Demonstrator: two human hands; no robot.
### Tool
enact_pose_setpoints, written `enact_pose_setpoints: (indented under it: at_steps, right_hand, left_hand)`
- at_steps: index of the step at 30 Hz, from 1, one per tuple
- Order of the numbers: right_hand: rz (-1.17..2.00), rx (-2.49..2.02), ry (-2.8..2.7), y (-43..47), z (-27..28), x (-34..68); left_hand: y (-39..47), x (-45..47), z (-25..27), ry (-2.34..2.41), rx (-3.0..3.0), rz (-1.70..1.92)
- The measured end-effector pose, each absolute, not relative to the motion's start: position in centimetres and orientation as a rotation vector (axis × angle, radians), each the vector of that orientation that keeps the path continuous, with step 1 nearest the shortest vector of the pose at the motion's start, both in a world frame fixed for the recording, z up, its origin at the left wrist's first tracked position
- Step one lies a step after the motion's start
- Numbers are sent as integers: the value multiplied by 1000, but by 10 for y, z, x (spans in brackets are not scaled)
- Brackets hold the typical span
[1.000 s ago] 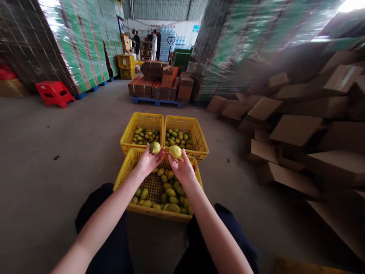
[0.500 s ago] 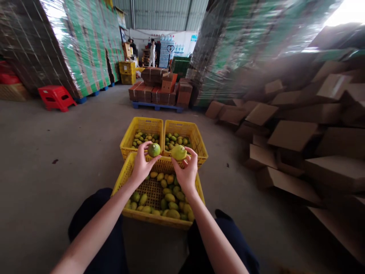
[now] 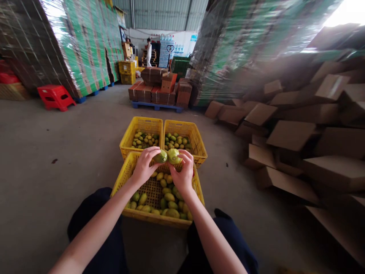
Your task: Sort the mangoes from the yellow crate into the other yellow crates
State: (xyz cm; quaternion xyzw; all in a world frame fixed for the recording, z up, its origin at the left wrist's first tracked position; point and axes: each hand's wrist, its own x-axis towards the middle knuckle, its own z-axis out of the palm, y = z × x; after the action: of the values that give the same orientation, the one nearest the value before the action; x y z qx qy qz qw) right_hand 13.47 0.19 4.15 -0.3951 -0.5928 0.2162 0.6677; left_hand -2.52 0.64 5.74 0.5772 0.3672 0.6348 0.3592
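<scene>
My left hand [image 3: 143, 166] is closed on a green lemon [image 3: 161, 156], with the thumb below it and the fingers above. A paler yellow-green lemon [image 3: 173, 156] is pinched between the thumb and fingers of my right hand [image 3: 184, 172]. The two lemons are side by side, close together or touching. Both are held over the far part of the nearest yellow crate [image 3: 154, 217], which stands between my knees. Inside that crate lie several green and yellow lemons [image 3: 169, 197], mostly along its right and front sides, with part of the perforated floor showing.
Just beyond stand a left yellow crate [image 3: 125, 141] and a right yellow crate [image 3: 199, 142], both holding lemons. Loose cardboard boxes [image 3: 291, 135] pile up on the right. Farther off are a blue pallet [image 3: 156, 106] with cartons, a red stool [image 3: 56, 97] and a person [image 3: 149, 53].
Both hands have brought their lemons closer together, and the lemons have turned in the fingers. In the background, the person in white has shifted slightly left.
</scene>
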Motion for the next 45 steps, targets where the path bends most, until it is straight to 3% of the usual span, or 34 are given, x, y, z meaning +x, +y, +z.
enact_pose_setpoints:
  at_steps: [6,12,17,27,35,39,41,45]
  right_hand:
    - [703,-880,-1172,4,49,134]
    - [1203,-772,-954,14,54,136]
    - [1383,-730,-803,18,55,140]
    - [1522,-737,-718,20,54,143]
    - [1424,-853,-695,13,44,117]
    - [1742,-978,-500,16,38,113]
    - [1820,-940,-367,20,39,114]
    - [1680,-685,-248,22,42,116]
  left_hand:
    - [10,-26,61,983,1320,1640]
    - [27,-33,59,856,851,1461]
    - [29,-40,57,762,659,1334]
    - [28,-38,52,711,585,1306]
    - [18,-13,47,868,683,1318]
    - [20,-7,40,1020,607,1316]
    - [24,-9,39,1011,454,1291]
    - [30,-13,36,857,270,1308]
